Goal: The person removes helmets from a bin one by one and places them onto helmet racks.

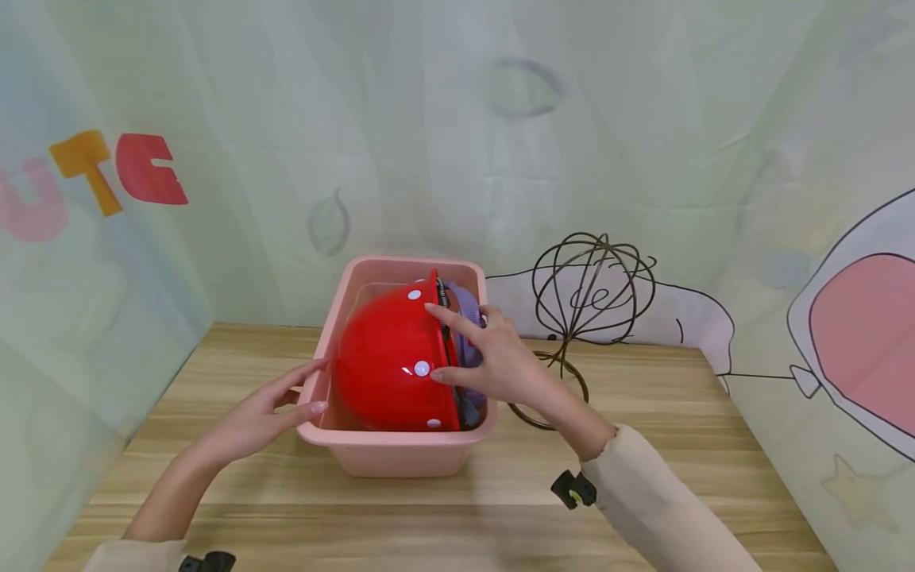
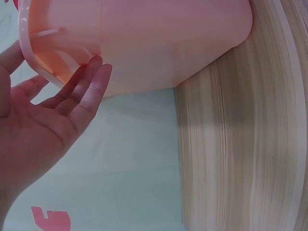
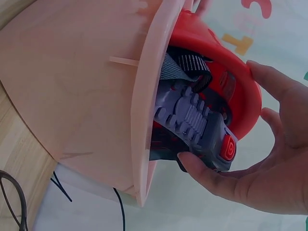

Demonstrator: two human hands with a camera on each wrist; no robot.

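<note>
A red helmet (image 1: 386, 373) with white dots lies on its side inside a pink plastic basin (image 1: 393, 458) on a wooden table (image 1: 643, 453). My right hand (image 1: 489, 359) grips the helmet's brim, fingers on the red shell. In the right wrist view, the right hand (image 3: 274, 163) has its thumb under the grey inner padding (image 3: 192, 115) and its fingers round the helmet (image 3: 231, 62) above the basin (image 3: 72, 96) rim. My left hand (image 1: 268, 409) lies with straight fingers against the basin's left rim. The left wrist view shows the left hand (image 2: 53, 110) flat beside the basin (image 2: 168, 43).
A dark wire ball on a ring base (image 1: 593, 286) stands right of the basin, close behind my right forearm. Pale printed curtains close in the back and both sides. Bare wooden table (image 2: 240, 144) runs in front of the basin.
</note>
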